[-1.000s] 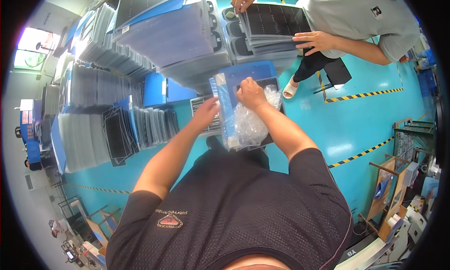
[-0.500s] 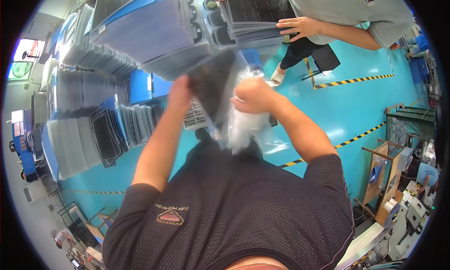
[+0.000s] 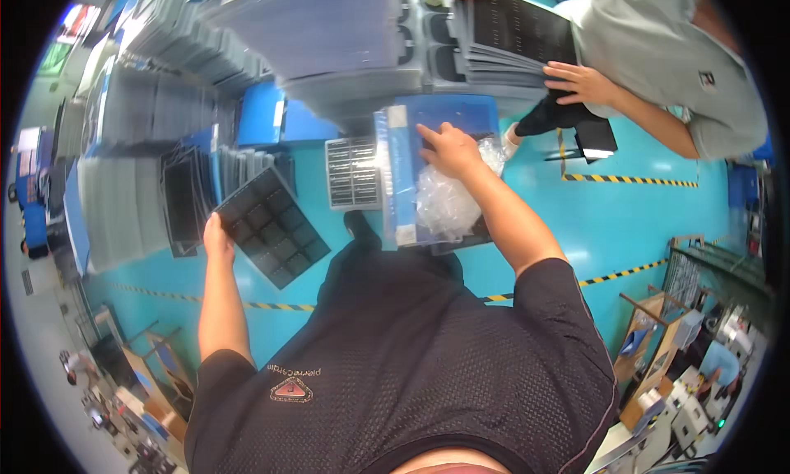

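My left hand (image 3: 218,237) grips one corner of a black plastic tray (image 3: 276,230) with square compartments, held tilted out to the left. My right hand (image 3: 454,151) is above a blue sheet or board (image 3: 403,174), its fingers apart. Under that hand and wrist lies a crumpled clear plastic bag (image 3: 448,206), partly covering the blue surface. The edge of something dark shows beneath the bag. Left of the blue board, a light tray with dark rectangles (image 3: 354,174) sits low near my foot.
Stacks of clear trays (image 3: 123,202) and blue boards (image 3: 262,116) crowd the left and far side. Across from me, a co-worker's hand (image 3: 580,83) rests by a stack of black trays (image 3: 522,34). Striped tape (image 3: 625,180) marks the turquoise floor.
My left hand has swung left and down with the black tray, away from the bag. My right hand has loosened from the bag, which now lies on the blue board.
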Available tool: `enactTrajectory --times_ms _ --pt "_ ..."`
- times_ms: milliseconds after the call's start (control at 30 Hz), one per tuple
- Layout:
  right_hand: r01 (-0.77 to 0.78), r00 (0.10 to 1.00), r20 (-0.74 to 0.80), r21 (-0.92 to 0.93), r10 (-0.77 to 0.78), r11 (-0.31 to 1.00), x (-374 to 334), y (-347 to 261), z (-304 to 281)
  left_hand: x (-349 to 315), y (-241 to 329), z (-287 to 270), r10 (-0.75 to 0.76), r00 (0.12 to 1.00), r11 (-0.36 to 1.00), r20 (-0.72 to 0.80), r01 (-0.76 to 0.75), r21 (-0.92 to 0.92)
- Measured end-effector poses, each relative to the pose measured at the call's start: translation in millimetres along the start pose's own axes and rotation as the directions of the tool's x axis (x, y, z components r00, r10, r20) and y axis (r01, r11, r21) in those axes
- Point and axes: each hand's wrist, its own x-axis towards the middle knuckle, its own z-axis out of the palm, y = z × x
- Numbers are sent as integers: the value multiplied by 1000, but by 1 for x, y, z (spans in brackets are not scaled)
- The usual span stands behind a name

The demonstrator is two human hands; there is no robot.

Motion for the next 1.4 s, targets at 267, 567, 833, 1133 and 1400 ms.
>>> enactTrajectory --times_ms 267,567,833,1133,1400 --pt "283 907 -300 -86 -296 955 15 17 56 8 -14 -57 203 968 934 -148 -146 327" --pt "237 916 -297 -138 -268 962 4 4 48 144 207 -126 537 795 300 -283 134 945" --pt "281 892 -332 -122 -306 952 12 21 58 77 0 -56 -20 938 167 345 -337 926" --pt "149 969 -188 -83 -163 985 15 21 62 -69 -79 154 -369 746 352 554 -439 826" --pt "160 967 -192 -62 -169 985 10 26 55 -109 -81 262 -315 633 444 707 -560 699"
